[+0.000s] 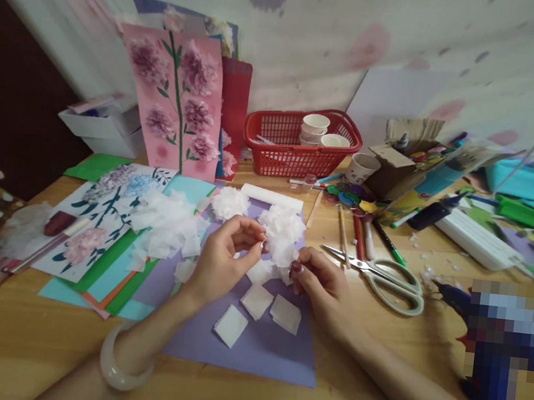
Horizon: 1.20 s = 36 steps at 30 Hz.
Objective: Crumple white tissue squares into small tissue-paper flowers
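Note:
My left hand and my right hand meet over a purple paper sheet, both pinching a fluffy white tissue flower. The left fingers curl around its left side; the right fingertips grip its lower edge. A second white tissue flower lies just behind the left hand. Three folded white tissue squares rest on the purple sheet below the hands. A pale bangle circles my left wrist.
Scissors lie right of my hands beside pens and markers. A red basket with paper cups stands at the back. A pink flower picture leans on the wall. Loose tissue pieces and coloured papers lie left.

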Motion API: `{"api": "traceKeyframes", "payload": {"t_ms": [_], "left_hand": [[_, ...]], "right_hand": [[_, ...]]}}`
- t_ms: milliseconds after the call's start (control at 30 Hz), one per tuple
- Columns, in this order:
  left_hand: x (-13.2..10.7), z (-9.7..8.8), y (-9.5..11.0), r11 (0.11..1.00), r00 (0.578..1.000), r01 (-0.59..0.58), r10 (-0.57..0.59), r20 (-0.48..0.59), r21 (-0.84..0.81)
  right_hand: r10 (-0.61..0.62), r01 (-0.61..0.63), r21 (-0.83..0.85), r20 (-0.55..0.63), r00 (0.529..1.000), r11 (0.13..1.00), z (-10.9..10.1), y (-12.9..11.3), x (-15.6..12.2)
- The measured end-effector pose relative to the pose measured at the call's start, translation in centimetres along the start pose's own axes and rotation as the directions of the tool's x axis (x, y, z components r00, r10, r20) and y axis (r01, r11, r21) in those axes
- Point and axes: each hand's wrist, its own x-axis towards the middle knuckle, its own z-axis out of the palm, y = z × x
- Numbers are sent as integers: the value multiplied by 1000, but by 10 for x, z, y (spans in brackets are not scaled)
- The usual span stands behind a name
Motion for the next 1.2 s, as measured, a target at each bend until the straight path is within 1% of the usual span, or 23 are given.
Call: {"api": "traceKeyframes", "payload": {"t_ms": [133,233,367,467,500,567,633,700,733,833,900,933,1033,1067,1100,1133,1200], "left_hand": [[1,0,1,999,994,-44,45,-103,15],[3,-2,0,995,973,-82,94,-212,65],[6,-5,-4,999,959,-40,47,-279,34],[8,-6,-6,998,948,-49,36,-315,-32],[8,-7,-7,997,949,-57,39,-312,-50],[8,-6,-6,997,963,-59,43,-267,-55],[6,-4,-5,999,979,-43,38,-201,-21],[3,-2,-2,999,991,-16,20,-132,28],[2,-2,-1,999,995,-7,11,-101,47],[-1,0,1,997,999,-21,23,-32,75],[-2,1,2,995,998,-48,52,-37,90],[-2,1,2,993,996,-57,63,-61,102],[1,-1,1,990,977,-58,83,-198,130],[3,-2,0,990,969,-55,85,-234,131],[4,-3,-1,990,966,-51,82,-247,129],[4,-3,-1,992,971,-39,67,-230,124],[5,-4,-2,994,992,10,4,-128,109]], "right_hand": [[13,-13,21,-22,1000,1000,0,-2,0],[24,-20,73,-63,998,997,-1,0,0],[50,-34,155,-101,994,987,-1,3,1],[51,-30,192,-107,993,981,-1,4,1],[44,-23,193,-106,993,981,-2,4,1],[-5,19,163,-83,997,986,-3,3,2],[-98,101,100,-29,995,990,-3,0,2],[-156,155,48,32,987,987,-4,-3,3],[-157,156,27,61,986,987,-4,-4,3],[-97,102,-29,146,985,994,-3,-7,2],[-70,78,-39,176,982,996,-2,-6,1],[-61,69,-39,178,982,997,-2,-5,1],[-50,56,-43,141,989,997,-2,-3,-1],[-54,61,-49,130,990,997,-3,-2,-1],[-61,67,-51,124,990,996,-3,-1,-1],[-68,75,-50,123,990,996,-4,-1,-1],[-79,86,-49,145,986,995,-4,-2,-1]]}}
